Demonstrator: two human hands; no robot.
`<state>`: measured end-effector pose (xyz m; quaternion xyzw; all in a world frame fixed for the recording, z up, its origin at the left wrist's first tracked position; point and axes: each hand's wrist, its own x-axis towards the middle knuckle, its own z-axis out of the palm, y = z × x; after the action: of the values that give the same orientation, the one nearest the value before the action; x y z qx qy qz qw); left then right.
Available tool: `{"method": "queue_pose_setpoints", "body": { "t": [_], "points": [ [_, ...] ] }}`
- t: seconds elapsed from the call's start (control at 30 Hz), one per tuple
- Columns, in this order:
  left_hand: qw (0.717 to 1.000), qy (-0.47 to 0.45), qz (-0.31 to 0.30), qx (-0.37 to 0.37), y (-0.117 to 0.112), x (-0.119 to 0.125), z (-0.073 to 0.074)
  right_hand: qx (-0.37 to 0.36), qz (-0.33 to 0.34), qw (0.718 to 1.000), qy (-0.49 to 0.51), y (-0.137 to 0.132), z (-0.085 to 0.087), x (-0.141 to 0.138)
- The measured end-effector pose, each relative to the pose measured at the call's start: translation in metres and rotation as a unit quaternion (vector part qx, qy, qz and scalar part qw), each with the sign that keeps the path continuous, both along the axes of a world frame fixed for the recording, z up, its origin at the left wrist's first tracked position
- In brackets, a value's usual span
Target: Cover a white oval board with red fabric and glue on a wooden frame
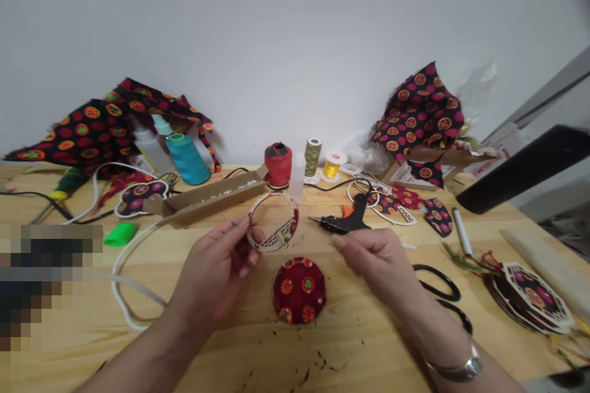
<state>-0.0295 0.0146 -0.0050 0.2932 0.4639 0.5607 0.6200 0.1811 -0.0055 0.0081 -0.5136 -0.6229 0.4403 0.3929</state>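
One ring [279, 237], pinched in your left hand [212, 273], is up-frame of the lower-centre pad [299, 291]; your right hand [380, 264] curls, hold unclear.

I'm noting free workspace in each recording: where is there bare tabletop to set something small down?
Bare tabletop shows between the patterned fabric disc and the right forearm, and between the disc and the left forearm. Nearer the wearer, dark scraps dot the wood. Toward the wall it is crowded: glue gun, cardboard box, red thread cone.
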Motion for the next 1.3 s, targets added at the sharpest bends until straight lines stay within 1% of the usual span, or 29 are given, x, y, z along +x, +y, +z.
{"method": "queue_pose_setpoints", "body": {
  "t": [0.07, 0.13, 0.17, 0.2, 0.23, 0.27, 0.3, 0.37, 0.43, 0.47, 0.5, 0.57, 0.6, 0.7, 0.77, 0.83, 0.9, 0.93, 1.0, 1.07, 1.17, 1.3],
  "points": [
    [1.000, -0.008, 0.011, 0.008, 0.000, -0.001, 0.001, 0.013, 0.094, 0.995, -0.039, -0.008, 0.007, -0.006],
    [1.000, -0.012, 0.017, 0.012, 0.000, -0.001, 0.003, 0.042, 0.189, 0.977, -0.086, -0.017, 0.017, -0.012],
    [1.000, -0.014, 0.016, 0.013, 0.001, -0.001, 0.003, 0.059, 0.219, 0.967, -0.118, -0.022, 0.021, -0.013],
    [1.000, -0.015, 0.016, 0.014, 0.001, -0.002, 0.004, 0.074, 0.228, 0.958, -0.159, -0.026, 0.025, -0.012],
    [1.000, -0.017, 0.016, 0.014, 0.001, -0.002, 0.004, 0.089, 0.219, 0.948, -0.212, -0.031, 0.026, -0.007],
    [1.000, -0.019, 0.019, 0.014, 0.002, -0.002, 0.004, 0.101, 0.191, 0.937, -0.274, -0.034, 0.025, 0.000],
    [0.999, -0.020, 0.023, 0.013, 0.002, -0.002, 0.005, 0.113, 0.149, 0.919, -0.347, -0.038, 0.022, 0.011],
    [0.999, -0.023, 0.032, 0.006, 0.003, -0.003, 0.005, 0.135, 0.089, 0.866, -0.473, -0.044, 0.010, 0.039],
    [0.999, -0.027, 0.035, -0.003, 0.003, -0.003, 0.005, 0.146, 0.044, 0.818, -0.555, -0.051, -0.006, 0.071],
    [0.999, -0.028, 0.033, -0.006, 0.003, -0.002, 0.006, 0.155, 0.016, 0.799, -0.581, -0.055, -0.013, 0.085],
    [0.999, -0.029, 0.031, -0.007, 0.003, -0.002, 0.006, 0.162, -0.001, 0.787, -0.596, -0.059, -0.019, 0.097],
    [0.999, -0.029, 0.032, -0.011, 0.002, -0.001, 0.008, 0.147, -0.005, 0.781, -0.607, -0.065, -0.025, 0.112],
    [0.999, -0.028, 0.034, -0.015, 0.002, -0.001, 0.008, 0.133, -0.006, 0.778, -0.615, -0.067, -0.024, 0.116],
    [0.999, -0.024, 0.036, -0.023, 0.001, -0.001, 0.009, 0.101, -0.011, 0.763, -0.638, -0.063, -0.013, 0.117],
    [0.999, -0.022, 0.034, -0.023, 0.001, -0.001, 0.009, 0.125, -0.006, 0.760, -0.638, -0.050, -0.002, 0.112],
    [0.999, -0.022, 0.033, -0.020, 0.002, -0.001, 0.008, 0.190, 0.012, 0.759, -0.623, -0.027, 0.007, 0.104],
    [0.999, -0.022, 0.030, -0.014, 0.003, -0.002, 0.007, 0.257, 0.071, 0.747, -0.609, 0.000, 0.012, 0.093],
    [0.999, -0.022, 0.028, -0.011, 0.003, -0.003, 0.006, 0.273, 0.101, 0.738, -0.610, 0.013, 0.014, 0.088],
    [0.999, -0.023, 0.024, -0.009, 0.003, -0.004, 0.006, 0.277, 0.161, 0.725, -0.610, 0.035, 0.015, 0.077],
    [0.999, -0.026, 0.022, -0.009, 0.003, -0.004, 0.006, 0.279, 0.199, 0.717, -0.607, 0.051, 0.016, 0.069],
    [0.999, -0.031, 0.022, -0.003, 0.004, -0.004, 0.007, 0.283, 0.221, 0.717, -0.597, 0.062, 0.015, 0.063],
    [0.999, -0.032, 0.023, -0.005, 0.003, -0.004, 0.006, 0.278, 0.250, 0.731, -0.571, 0.071, 0.014, 0.064]
  ]
}}
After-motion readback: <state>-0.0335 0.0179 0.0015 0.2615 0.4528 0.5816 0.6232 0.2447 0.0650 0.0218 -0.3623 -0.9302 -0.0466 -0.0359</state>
